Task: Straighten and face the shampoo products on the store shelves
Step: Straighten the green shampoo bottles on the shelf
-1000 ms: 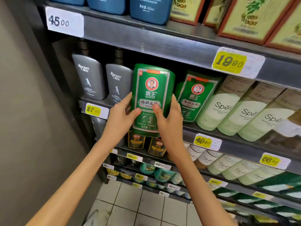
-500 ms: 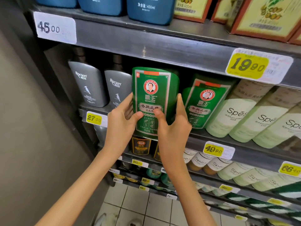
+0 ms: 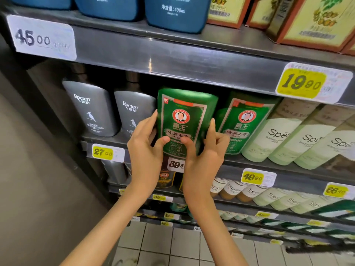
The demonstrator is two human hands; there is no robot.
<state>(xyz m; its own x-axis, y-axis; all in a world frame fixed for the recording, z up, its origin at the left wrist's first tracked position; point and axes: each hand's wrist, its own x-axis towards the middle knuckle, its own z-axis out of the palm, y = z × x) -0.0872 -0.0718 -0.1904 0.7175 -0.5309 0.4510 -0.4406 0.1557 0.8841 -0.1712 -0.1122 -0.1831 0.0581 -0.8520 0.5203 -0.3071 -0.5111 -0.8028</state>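
A green shampoo bottle [image 3: 184,116] with a red round portrait label faces me at the front of the middle shelf [image 3: 230,166]. My left hand [image 3: 146,150] grips its left side, thumb across the label. My right hand [image 3: 203,160] grips its right side, thumb on the label, fingers curled round the edge. A second green bottle [image 3: 247,123] of the same kind stands just to its right, tilted slightly. The held bottle's base is hidden behind my hands.
Two grey Raclen bottles [image 3: 96,108] stand to the left. Pale green Spes bottles [image 3: 278,139] lean in a row to the right. Blue bottles [image 3: 172,14] and yellow boxes [image 3: 311,20] fill the upper shelf. Lower shelves hold more bottles above a tiled floor [image 3: 172,246].
Both hands have pushed the green bottle back and down onto the middle shelf. The camera has moved closer to the shelves.
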